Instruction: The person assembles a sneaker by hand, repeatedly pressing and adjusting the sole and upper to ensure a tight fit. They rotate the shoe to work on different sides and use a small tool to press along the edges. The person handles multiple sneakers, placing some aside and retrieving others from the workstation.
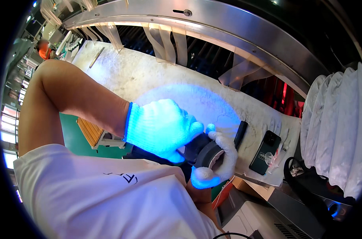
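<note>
Both my hands wear white knit gloves, lit strongly blue. My left hand (161,127) reaches across from the left with its fingers closed on the near-left side of a dark grey part with a round, ring-like end (207,154). Curled around the ring end is my right hand (228,157), its thumb below and its fingers along the outer side. The part is held in front of my shirt, at the near edge of the worktable; its lower side is hidden. Just beyond my right fingers a black bar (240,134) lies on the table.
A pale, stained worktable (149,77) runs beneath a metal machine hood (228,30) hung with clear plastic strips (161,42). At right lie a dark phone (265,152) and small clear plastic pieces (271,159), beside a white ribbed duct (334,127). A thin stick (96,57) lies far left.
</note>
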`<state>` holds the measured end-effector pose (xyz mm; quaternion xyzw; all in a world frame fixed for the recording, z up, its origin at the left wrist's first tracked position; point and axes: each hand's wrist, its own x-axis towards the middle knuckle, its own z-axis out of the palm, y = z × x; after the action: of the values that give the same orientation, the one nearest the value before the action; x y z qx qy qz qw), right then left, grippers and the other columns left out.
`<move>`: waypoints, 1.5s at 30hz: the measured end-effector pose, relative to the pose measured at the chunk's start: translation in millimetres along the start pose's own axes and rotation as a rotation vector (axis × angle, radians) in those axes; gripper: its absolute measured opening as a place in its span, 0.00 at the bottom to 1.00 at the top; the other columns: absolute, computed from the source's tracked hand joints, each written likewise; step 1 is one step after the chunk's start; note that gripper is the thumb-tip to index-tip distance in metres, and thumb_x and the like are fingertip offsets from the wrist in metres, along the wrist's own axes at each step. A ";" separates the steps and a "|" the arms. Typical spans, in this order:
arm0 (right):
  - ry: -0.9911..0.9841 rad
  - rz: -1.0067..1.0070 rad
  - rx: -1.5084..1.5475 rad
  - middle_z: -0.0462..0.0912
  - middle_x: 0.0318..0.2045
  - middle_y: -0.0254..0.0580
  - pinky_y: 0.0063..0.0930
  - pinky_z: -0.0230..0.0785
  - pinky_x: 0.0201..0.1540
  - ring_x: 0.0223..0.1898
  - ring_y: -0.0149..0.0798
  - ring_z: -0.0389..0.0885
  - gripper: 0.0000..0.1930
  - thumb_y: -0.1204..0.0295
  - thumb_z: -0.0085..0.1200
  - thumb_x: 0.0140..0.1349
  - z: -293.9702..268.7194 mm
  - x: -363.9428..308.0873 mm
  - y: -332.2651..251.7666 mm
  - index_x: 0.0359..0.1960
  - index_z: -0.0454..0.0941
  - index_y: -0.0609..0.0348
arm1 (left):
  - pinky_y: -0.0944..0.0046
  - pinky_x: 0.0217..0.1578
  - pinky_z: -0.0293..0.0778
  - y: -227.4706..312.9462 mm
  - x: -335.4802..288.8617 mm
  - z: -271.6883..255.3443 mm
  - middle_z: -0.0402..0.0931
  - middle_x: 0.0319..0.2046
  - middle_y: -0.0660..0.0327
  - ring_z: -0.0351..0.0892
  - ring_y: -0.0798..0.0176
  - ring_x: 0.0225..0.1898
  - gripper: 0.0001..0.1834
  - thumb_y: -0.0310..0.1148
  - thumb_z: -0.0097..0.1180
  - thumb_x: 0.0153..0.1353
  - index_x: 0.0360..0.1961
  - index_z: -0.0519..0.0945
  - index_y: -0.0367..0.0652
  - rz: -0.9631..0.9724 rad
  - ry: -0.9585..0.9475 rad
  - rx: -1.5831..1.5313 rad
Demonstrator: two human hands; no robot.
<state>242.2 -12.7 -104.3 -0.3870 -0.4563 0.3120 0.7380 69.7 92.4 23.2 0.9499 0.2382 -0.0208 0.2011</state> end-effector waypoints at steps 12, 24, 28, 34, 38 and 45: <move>0.033 0.097 0.054 0.80 0.66 0.61 0.50 0.72 0.73 0.66 0.52 0.81 0.49 0.31 0.53 0.77 3.5 0.9 -24.1 0.70 0.72 0.74 | 0.49 0.35 0.87 17.0 24.4 -11.8 0.88 0.34 0.51 0.90 0.42 0.33 0.26 0.45 0.73 0.60 0.52 0.83 0.38 0.023 -0.163 -0.041; 0.165 0.121 -0.082 0.74 0.77 0.56 0.51 0.64 0.80 0.76 0.51 0.75 0.41 0.42 0.39 0.88 1.3 -7.3 -30.1 0.83 0.64 0.70 | 0.45 0.38 0.87 25.5 50.9 -11.5 0.90 0.31 0.49 0.92 0.43 0.34 0.13 0.40 0.79 0.51 0.33 0.94 0.42 0.157 -0.134 0.017; 0.199 0.080 -0.201 0.76 0.75 0.58 0.50 0.66 0.78 0.74 0.52 0.77 0.40 0.44 0.41 0.88 3.3 -11.2 -36.0 0.81 0.66 0.73 | 0.45 0.38 0.88 32.4 51.9 -15.3 0.90 0.33 0.49 0.92 0.42 0.36 0.15 0.36 0.79 0.49 0.37 0.93 0.42 0.202 -0.148 0.069; 0.081 -0.149 -0.521 0.82 0.69 0.62 0.48 0.73 0.73 0.68 0.55 0.84 0.32 0.54 0.45 0.88 -22.7 -6.8 -26.1 0.73 0.75 0.77 | 0.45 0.34 0.87 34.6 45.4 -12.6 0.89 0.30 0.48 0.91 0.42 0.33 0.11 0.34 0.75 0.55 0.37 0.94 0.39 0.215 -0.112 0.036; -0.100 -0.171 -0.662 0.84 0.68 0.63 0.48 0.75 0.72 0.67 0.55 0.84 0.29 0.58 0.46 0.86 -49.8 -2.7 -36.2 0.71 0.78 0.75 | 0.44 0.33 0.86 30.2 49.9 0.8 0.88 0.30 0.48 0.90 0.41 0.32 0.13 0.37 0.76 0.55 0.37 0.92 0.40 0.266 -0.087 0.050; -0.096 0.137 -0.225 0.79 0.72 0.58 0.52 0.72 0.75 0.71 0.53 0.80 0.37 0.50 0.49 0.83 -35.5 -30.8 -56.1 0.78 0.70 0.74 | 0.50 0.43 0.89 29.0 -18.1 93.8 0.89 0.51 0.56 0.93 0.47 0.51 0.30 0.46 0.85 0.52 0.53 0.87 0.49 0.304 0.716 -0.360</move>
<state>268.7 -76.3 -79.7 -0.4823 -0.4955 0.3266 0.6443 72.4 24.2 -49.7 0.8713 0.1502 0.3820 0.2691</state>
